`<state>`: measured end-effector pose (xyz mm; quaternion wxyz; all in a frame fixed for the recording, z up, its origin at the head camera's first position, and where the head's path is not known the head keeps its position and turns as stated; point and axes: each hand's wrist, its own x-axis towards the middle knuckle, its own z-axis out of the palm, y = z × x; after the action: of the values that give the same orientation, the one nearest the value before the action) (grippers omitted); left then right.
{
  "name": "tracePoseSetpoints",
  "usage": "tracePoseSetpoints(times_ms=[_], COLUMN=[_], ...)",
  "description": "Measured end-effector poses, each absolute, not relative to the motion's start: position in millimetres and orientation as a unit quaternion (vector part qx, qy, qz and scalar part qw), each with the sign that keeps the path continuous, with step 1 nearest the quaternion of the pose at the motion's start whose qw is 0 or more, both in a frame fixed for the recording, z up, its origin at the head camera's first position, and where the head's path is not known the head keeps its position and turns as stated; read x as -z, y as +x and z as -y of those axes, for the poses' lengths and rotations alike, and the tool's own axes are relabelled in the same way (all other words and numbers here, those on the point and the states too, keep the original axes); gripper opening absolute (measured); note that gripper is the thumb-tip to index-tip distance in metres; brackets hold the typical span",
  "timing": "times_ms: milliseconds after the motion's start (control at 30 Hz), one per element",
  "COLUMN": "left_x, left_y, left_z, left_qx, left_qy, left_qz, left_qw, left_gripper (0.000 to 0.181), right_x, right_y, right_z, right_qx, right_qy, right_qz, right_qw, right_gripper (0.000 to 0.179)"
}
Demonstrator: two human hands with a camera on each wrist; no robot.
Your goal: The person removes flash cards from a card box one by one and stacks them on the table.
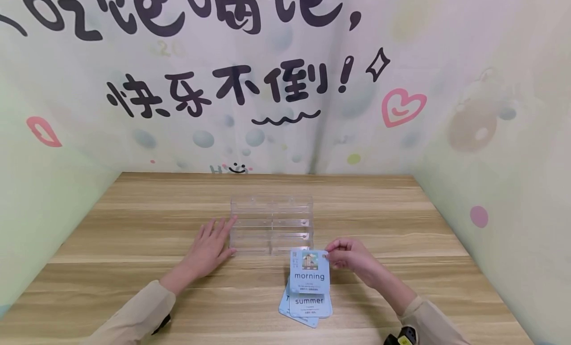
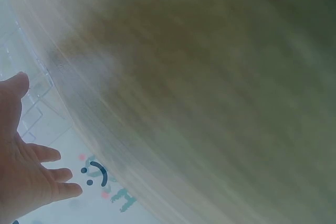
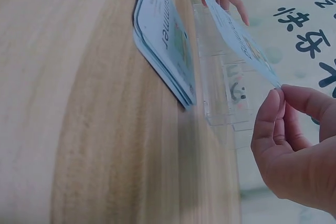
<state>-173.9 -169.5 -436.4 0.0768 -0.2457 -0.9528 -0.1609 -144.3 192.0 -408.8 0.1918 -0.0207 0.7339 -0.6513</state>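
Between thumb and fingers, my right hand (image 1: 352, 259) pinches the upper right corner of a light-blue "morning" card (image 1: 310, 284). In the right wrist view that card (image 3: 239, 35) is lifted above the table. Beneath it lies a small stack of cards, with a "summer" card (image 1: 311, 309) on top and another jutting out at an angle. My left hand (image 1: 207, 251) has its fingers spread at the left side of a clear plastic rack (image 1: 272, 229) with rows of slots in two columns. Fingertip and thumb are right at the rack's edge.
The wood-grain table (image 1: 147, 221) ends at a printed backdrop (image 1: 267, 151) with dark lettering and pink hearts. Side panels (image 1: 504, 176) slope up along its left and right. A dark device (image 1: 401, 336) is strapped at the right wrist.
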Motion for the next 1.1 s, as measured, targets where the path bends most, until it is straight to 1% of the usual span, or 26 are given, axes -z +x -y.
tracePoseSetpoints(times_ms=[267, 400, 733, 1100], left_x=[438.7, 439.3, 439.3, 437.8], left_y=[-174.3, -174.3, -174.1, -173.2], left_z=[169.2, 169.1, 168.7, 168.1], left_qx=[0.160, 0.161, 0.163, 0.162], left_qy=[-0.246, -0.246, -0.246, -0.247], left_qz=[0.952, 0.952, 0.952, 0.952], left_qw=[0.080, 0.079, 0.077, 0.080], left_gripper=[0.075, 0.075, 0.075, 0.074], right_x=[415.3, 419.2, 425.6, 430.6], right_y=[-140.3, -138.3, -132.4, -130.7], right_z=[-193.6, -194.5, -194.1, -194.1], right_qx=[0.663, 0.663, 0.666, 0.668], right_qy=[-0.011, -0.004, -0.003, 0.003], right_qz=[-0.711, -0.707, -0.702, -0.694], right_qw=[0.234, 0.247, 0.252, 0.269], right_gripper=[0.013, 0.014, 0.010, 0.010])
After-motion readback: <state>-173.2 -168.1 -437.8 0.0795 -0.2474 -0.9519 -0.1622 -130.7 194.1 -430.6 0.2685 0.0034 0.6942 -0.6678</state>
